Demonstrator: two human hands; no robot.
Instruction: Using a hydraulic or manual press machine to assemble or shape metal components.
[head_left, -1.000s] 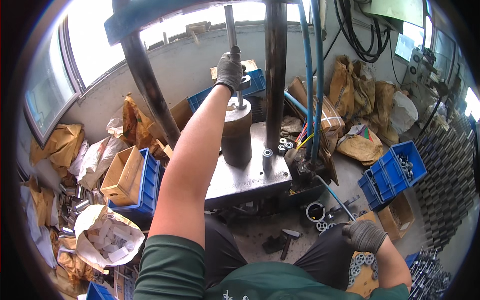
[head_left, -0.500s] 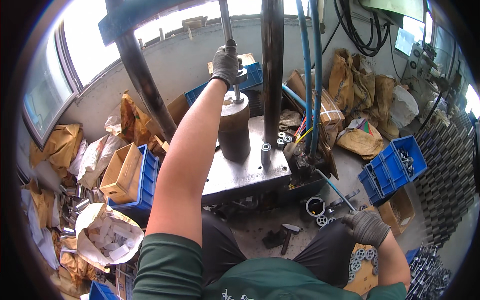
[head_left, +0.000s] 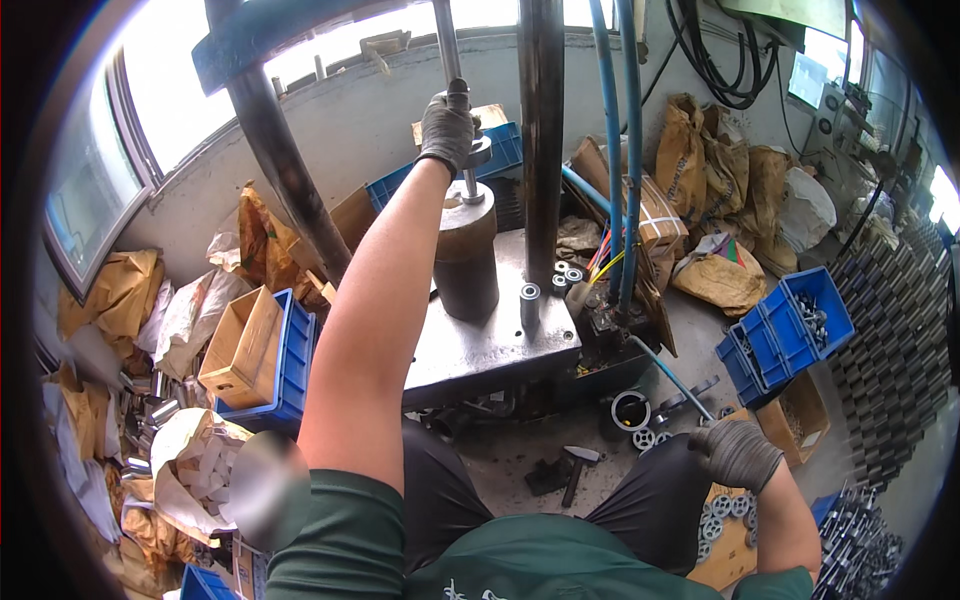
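My left hand (head_left: 447,128), in a grey glove, is closed round a steel rod (head_left: 447,45) between the press columns. Just below it, a metal ring (head_left: 479,152) surrounds the shaft. The shaft's lower end meets the top of a thick dark metal cylinder (head_left: 467,260), which stands upright on a steel press table (head_left: 450,350). My right hand, also gloved (head_left: 738,455), is wrapped round the end of a thin blue lever (head_left: 665,370) beside my right knee. A small cylinder topped by a bearing (head_left: 530,292) stands to the right on the table.
Dark columns (head_left: 541,150) and blue pipes (head_left: 610,150) rise around the table. On the floor lie a hammer (head_left: 576,472) and metal rings (head_left: 630,412). Blue crates (head_left: 790,330) stand right, a wooden box (head_left: 243,345) left. A blurred round shape (head_left: 268,490) overlaps a white sack (head_left: 185,440).
A blurred round shape has appeared at the lower left, in front of the white sack. The view has shifted slightly; both hands keep their grips with little visible movement.
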